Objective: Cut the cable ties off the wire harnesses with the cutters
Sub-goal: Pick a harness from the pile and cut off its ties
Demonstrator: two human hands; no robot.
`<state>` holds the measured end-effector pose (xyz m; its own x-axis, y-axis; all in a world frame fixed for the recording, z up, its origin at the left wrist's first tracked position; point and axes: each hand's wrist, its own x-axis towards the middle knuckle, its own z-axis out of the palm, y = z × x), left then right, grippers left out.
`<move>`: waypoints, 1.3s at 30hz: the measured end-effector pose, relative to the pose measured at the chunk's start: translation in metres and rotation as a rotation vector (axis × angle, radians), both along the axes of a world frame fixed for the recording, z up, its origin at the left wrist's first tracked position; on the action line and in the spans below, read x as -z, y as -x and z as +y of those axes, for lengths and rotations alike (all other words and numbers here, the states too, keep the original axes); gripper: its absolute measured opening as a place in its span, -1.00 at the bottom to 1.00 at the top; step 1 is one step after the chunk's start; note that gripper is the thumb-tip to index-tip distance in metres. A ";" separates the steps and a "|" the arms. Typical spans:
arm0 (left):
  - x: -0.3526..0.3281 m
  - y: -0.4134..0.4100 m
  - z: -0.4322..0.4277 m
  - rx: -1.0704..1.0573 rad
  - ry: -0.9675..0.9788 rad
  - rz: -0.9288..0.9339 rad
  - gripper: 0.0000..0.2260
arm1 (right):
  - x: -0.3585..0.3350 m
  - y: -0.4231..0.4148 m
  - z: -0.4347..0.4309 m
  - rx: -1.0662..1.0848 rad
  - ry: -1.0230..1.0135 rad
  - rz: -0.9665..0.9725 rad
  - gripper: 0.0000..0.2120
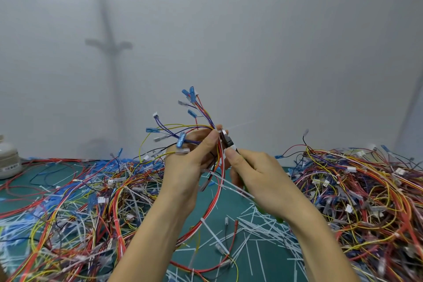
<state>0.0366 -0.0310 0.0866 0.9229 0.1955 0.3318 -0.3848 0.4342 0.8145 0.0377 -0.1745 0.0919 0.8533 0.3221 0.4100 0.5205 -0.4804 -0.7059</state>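
Left hand (190,162) is pinching the harness (201,110) — likely limp, light — beside its tie (238,125); right hand (256,174) is gripping the cutters (227,139) there.

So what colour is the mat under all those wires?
Teal green. The mat shows best in the head view, between the two forearms.

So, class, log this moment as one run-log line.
left hand holds wire harness | right hand holds cutters at cable tie | cut ties litter mat
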 end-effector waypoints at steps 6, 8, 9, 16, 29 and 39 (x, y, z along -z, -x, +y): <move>0.000 0.000 0.001 -0.036 -0.071 0.005 -0.69 | -0.001 0.001 0.002 -0.015 -0.011 0.005 -0.45; 0.000 0.001 0.000 -0.035 -0.084 0.018 -0.67 | 0.000 0.000 0.001 -0.008 -0.022 0.017 -0.44; 0.000 0.002 0.000 -0.037 -0.091 0.025 -0.67 | 0.001 -0.001 0.001 -0.003 -0.028 0.023 -0.45; -0.004 0.001 0.012 0.033 -0.254 0.023 -0.72 | 0.001 -0.003 0.002 -0.054 -0.275 0.162 -0.60; -0.010 0.001 0.021 0.357 -0.334 0.011 -0.64 | 0.001 -0.005 0.003 0.018 -0.576 0.141 -0.94; -0.007 0.007 0.021 0.240 -0.698 -0.056 -0.84 | -0.003 -0.009 -0.015 -0.048 -0.831 0.239 -0.93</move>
<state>0.0297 -0.0097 0.0935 0.8916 -0.2832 0.3534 -0.3940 -0.1006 0.9136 0.0463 -0.1892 0.0953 0.9397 0.0356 0.3400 0.3200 0.2587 -0.9114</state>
